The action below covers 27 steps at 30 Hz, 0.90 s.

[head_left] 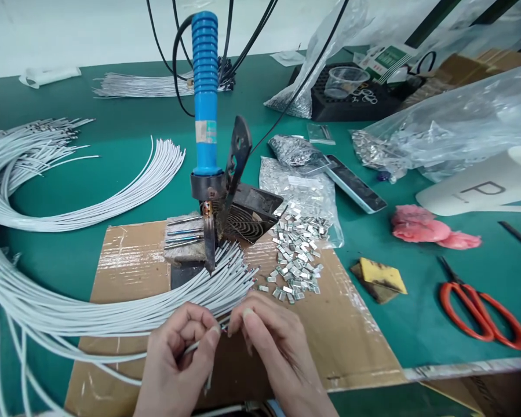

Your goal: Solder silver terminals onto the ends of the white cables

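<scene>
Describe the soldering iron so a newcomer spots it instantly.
On the green table lies a brown cardboard sheet. Over its far part, the soldering iron points downward, its tip near the white cables. Its ribbed blue handle contrasts with the dark bracket alongside.

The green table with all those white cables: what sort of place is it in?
Probably an electrical assembly workshop, judging by the bundled white cables, what looks like a blue-handled soldering iron, and the pile of small metal pieces.
</scene>
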### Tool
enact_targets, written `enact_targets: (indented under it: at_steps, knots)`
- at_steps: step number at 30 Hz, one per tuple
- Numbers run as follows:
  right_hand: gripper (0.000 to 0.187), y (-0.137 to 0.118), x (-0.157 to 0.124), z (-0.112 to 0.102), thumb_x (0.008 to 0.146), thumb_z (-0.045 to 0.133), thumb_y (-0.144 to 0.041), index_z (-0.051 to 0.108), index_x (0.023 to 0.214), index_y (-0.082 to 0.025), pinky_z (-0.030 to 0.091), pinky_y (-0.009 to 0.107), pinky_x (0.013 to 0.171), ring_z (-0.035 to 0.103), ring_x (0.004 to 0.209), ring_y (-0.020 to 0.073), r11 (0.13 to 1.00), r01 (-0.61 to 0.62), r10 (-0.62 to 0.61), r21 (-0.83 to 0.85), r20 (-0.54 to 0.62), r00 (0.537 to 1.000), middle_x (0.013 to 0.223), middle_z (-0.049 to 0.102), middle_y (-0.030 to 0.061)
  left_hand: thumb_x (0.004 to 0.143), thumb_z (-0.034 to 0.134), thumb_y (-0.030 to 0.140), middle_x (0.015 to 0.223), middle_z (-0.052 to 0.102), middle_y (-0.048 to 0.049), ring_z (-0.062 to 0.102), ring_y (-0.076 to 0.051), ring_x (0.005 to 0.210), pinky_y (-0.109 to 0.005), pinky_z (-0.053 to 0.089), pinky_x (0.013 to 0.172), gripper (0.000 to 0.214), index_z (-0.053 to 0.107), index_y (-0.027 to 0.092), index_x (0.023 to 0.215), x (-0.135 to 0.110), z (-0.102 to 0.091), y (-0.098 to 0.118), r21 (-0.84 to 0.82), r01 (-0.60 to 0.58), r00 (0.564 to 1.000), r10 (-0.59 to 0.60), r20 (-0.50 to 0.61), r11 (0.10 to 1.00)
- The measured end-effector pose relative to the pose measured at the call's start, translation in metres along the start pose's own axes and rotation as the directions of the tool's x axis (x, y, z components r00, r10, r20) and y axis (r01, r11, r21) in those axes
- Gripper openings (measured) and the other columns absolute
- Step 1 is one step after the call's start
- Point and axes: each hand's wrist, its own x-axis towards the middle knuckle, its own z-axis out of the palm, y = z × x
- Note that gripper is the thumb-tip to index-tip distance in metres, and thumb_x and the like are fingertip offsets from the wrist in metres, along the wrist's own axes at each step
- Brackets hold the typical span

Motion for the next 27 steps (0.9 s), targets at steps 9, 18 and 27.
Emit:
enact_targets:
  at_steps: [9,18,27]
  knots:
    - [0.024,0.012,-0.004,0.021,0.101,0.047,-0.009,0.05,0.081,-0.022,0.042,0.027,0.066,0.051,0.074,0.0148,0.967,0.234,-0.235,-0.1,-0.005,0.972,0.075,0.049,-0.0018,0.061,0.094,0.062,0.05,0.037,0.009,0.022,-0.008,0.052,-0.019,0.017,0.05,0.055,0.064,0.016,0.066,0.005,-0.003,0.001,-0.035,0.08,0.995,-0.077,0.065,0.996]
    - [0.019,0.031,0.003,-0.03,0.1,0.065,-0.022,0.07,0.082,-0.021,0.042,0.027,0.056,0.053,0.063,0.0152,0.905,0.032,-0.157,-0.424,-0.265,0.951,0.069,0.06,-0.0012,0.065,0.092,0.062,0.051,0.042,0.0078,0.026,-0.008,0.052,-0.019,0.018,0.052,0.052,0.07,0.016,0.07,0.011,-0.014,-0.001,-0.042,0.0,1.0,-0.001,-0.029,0.999]
    - [0.014,0.05,-0.003,-0.041,0.097,0.068,-0.025,0.071,0.083,-0.022,0.048,0.03,0.062,0.059,0.073,0.0201,0.777,0.086,-0.263,-0.623,-0.198,0.944,0.074,0.068,0.0017,0.066,0.094,0.05,0.049,0.041,0.0083,0.028,-0.008,0.051,-0.021,0.017,0.053,0.044,0.067,0.015,0.066,0.01,-0.007,0.002,-0.025,0.01,0.999,-0.011,-0.037,1.0]
